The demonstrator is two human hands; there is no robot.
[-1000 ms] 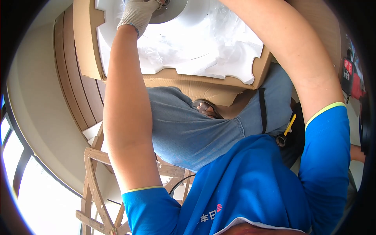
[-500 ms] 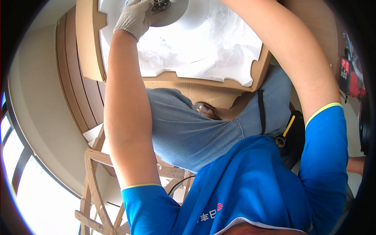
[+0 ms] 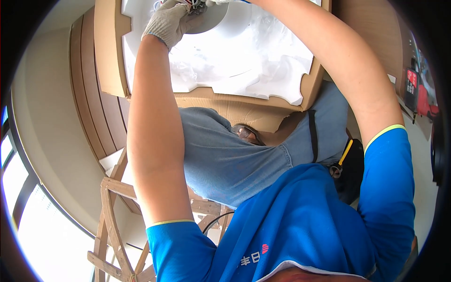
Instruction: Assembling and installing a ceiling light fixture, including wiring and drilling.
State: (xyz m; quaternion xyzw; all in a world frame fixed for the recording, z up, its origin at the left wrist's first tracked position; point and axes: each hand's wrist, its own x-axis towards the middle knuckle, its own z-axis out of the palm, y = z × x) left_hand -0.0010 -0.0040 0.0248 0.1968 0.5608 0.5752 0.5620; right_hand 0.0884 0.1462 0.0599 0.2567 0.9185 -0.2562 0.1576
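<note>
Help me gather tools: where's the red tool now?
In the head view, the red tool is near the far right edge, above and right of the right blue sleeve.

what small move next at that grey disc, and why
Probably steady the grey disc with the left hand and gently separate the wires with the right hand: both hands are close to the wires, which look bunched, though the picture's top edge cuts off much of the right hand.

The disc (image 3: 215, 19) is grey, foam (image 3: 293, 87) white, box (image 3: 112, 56) tan, shirt (image 3: 291, 216) blue (with yellow cuffs (image 3: 171, 222)).
</note>
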